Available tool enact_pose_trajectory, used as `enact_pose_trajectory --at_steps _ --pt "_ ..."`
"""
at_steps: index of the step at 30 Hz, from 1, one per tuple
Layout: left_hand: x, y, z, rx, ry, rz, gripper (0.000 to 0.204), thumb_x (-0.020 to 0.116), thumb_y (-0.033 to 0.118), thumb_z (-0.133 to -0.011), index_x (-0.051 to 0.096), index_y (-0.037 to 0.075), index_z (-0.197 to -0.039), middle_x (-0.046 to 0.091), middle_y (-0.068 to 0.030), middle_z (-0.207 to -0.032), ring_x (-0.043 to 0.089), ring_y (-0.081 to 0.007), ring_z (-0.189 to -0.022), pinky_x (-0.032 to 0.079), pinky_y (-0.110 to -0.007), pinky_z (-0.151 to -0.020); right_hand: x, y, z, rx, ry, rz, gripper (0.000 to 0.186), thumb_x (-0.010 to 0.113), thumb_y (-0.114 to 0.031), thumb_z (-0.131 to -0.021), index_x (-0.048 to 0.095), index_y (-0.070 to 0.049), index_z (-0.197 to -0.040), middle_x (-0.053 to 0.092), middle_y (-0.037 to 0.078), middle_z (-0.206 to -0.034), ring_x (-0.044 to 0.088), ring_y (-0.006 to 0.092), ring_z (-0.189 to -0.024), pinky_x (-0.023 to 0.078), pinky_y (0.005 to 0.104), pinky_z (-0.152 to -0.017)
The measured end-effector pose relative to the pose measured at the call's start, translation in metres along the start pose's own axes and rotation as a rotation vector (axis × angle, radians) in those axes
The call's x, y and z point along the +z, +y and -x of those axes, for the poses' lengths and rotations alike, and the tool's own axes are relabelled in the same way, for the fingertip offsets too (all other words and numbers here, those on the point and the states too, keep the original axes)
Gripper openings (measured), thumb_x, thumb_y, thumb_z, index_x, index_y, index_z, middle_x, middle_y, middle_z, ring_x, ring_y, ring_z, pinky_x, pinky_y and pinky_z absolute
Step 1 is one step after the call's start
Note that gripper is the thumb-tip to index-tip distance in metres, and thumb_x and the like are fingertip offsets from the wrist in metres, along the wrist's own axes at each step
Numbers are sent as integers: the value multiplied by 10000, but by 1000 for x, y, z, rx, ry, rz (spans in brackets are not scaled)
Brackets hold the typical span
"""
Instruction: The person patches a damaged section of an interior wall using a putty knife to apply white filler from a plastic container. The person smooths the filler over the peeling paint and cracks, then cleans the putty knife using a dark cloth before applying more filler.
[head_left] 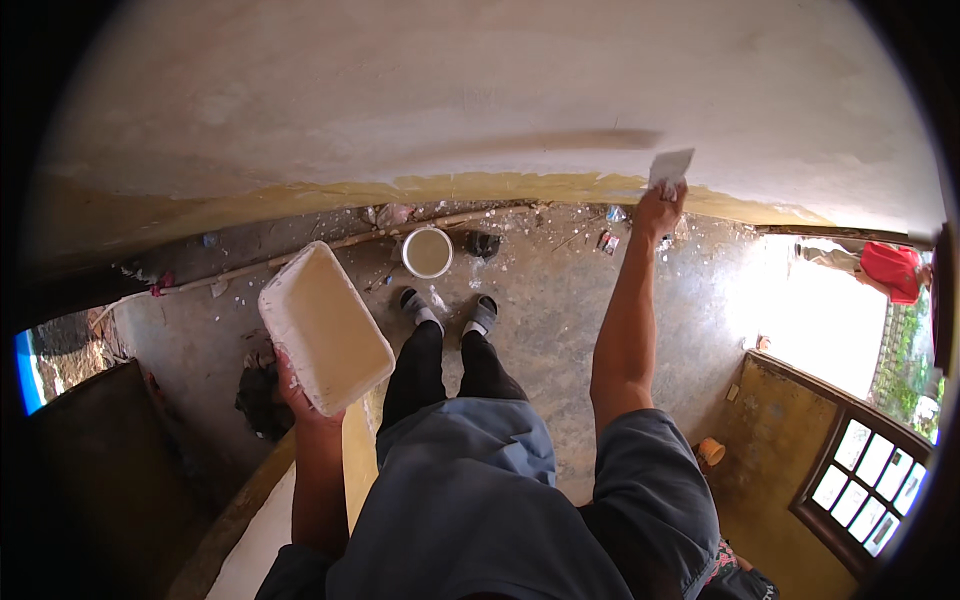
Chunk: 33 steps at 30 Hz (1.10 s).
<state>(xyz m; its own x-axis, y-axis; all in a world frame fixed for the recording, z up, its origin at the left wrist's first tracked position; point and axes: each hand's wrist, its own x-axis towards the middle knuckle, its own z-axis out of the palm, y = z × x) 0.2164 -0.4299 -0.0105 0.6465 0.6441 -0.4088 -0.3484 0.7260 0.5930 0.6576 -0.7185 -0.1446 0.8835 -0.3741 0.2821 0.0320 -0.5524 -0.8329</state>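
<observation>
My left hand [291,388] grips a rectangular cream tray [335,335] by its outer side, with white smears along the rim. The inside of the tray looks pale and mostly bare. At the end of my outstretched right arm, my right hand [660,208] is closed around a putty knife [671,167], its flat blade up against or very near the wall [480,100]. The wall is coated off-white, with a darker streak [560,139] left of the blade and a yellow band [480,187] along its lower part.
On the concrete floor [560,330], a white-rimmed bucket [427,252] stands ahead of my feet beside a dark pot-like object [484,245]. A long bamboo pole [350,240] lies along the wall's foot among debris. A bright doorway [830,300] opens at right; a dark bundle [258,395] lies at left.
</observation>
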Motion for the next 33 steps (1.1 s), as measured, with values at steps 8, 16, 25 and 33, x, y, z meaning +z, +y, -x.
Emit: enact_pose_trajectory --at_steps 8,16,25,33 --pt "0 4 -1 -51 -19 8 601 482 425 -918 333 105 -1406 408 -86 -1395 419 -274 -1250 339 -448 -1038 100 -150 220 -482 -577 -164 453 536 -66 -807 412 -68 -1242 510 223 -1094 577 419 -871 496 491 -744" --pt "-4 -6 4 -4 79 -59 620 479 448 -913 327 108 -1408 403 -81 -1398 414 -274 -1251 337 -451 -1038 49 33 105 153 -263 230 368 515 -220 -855 587 -64 -1180 627 260 -895 607 411 -836 465 468 -738" --pt "-6 -3 -3 -62 -40 -27 608 484 445 -910 337 119 -1403 421 -72 -1384 426 -272 -1244 350 -453 -1030 140 -29 172 1 -266 187 530 467 -122 -900 364 -176 -1417 633 184 -769 635 280 -661 484 411 -607" --pt "-24 -4 2 -2 84 -41 624 510 427 -900 333 101 -1402 414 -84 -1387 418 -282 -1246 337 -456 -1038 100 -61 228 495 -764 -600 123 547 -47 -816 608 40 -879 636 113 -691 625 157 -576 494 284 -495"
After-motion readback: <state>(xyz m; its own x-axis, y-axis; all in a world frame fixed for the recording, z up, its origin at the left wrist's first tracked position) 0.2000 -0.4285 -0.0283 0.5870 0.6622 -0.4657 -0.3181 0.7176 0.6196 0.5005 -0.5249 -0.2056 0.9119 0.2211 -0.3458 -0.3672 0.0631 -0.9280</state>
